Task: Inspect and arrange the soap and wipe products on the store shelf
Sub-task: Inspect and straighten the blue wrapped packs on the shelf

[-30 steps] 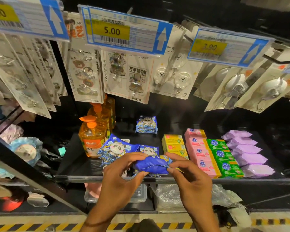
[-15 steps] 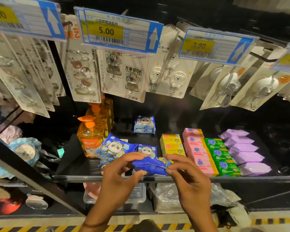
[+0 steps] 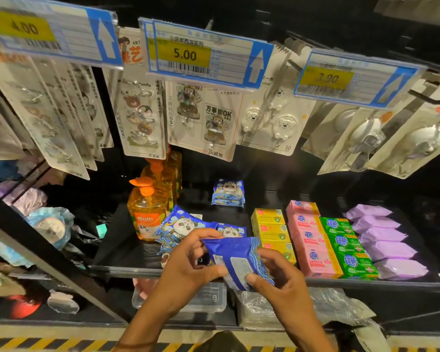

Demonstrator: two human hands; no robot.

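The person holds a blue pack of wipes (image 3: 235, 257) just above the front edge of the shelf (image 3: 122, 257). The left hand (image 3: 186, 265) pinches its left side. The right hand (image 3: 277, 283) pinches its bottom corner. The back label faces up, so this looks like the checking step. The print is too blurry to read. Next, the pack likely needs to go down flat beside the other panda packs (image 3: 186, 224), picture side up.

A left hand (image 3: 188, 265) and a right hand (image 3: 282, 283) are shown bare, as are both forearms; a thin dark band (image 3: 135, 343) is worn round the left wrist.
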